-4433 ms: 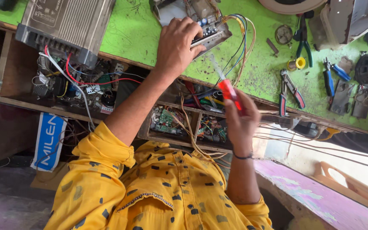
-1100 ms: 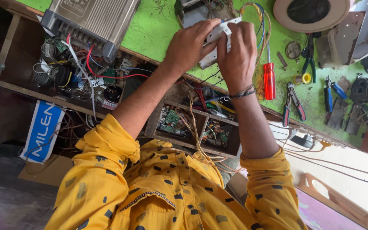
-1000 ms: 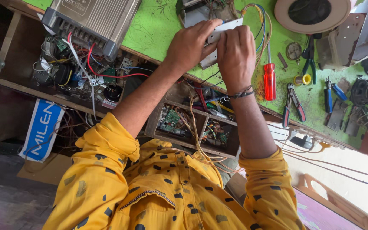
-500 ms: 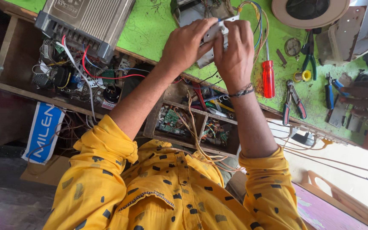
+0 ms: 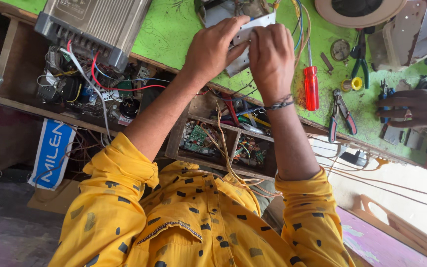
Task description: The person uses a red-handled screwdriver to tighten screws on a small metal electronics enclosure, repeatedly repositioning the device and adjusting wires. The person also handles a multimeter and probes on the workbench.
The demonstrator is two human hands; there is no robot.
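- Both hands meet on a small grey metal plate at the far edge of the green tabletop.
- The left hand has its grip clamped on the plate's near end.
- The right hand pinches the plate from the other side.
- A red-handled screwdriver lies just beside the right hand.
- Another person's hand rests by blue pliers.

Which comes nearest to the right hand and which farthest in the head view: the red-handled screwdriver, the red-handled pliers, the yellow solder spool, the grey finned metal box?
From the right hand:
1. Red-handled screwdriver, lying just beside it on the green bench.
2. Red-handled pliers and yellow solder spool, farther out on that same side; too close to call.
3. Grey finned metal box, farthest, at the bench's opposite end past the left hand.
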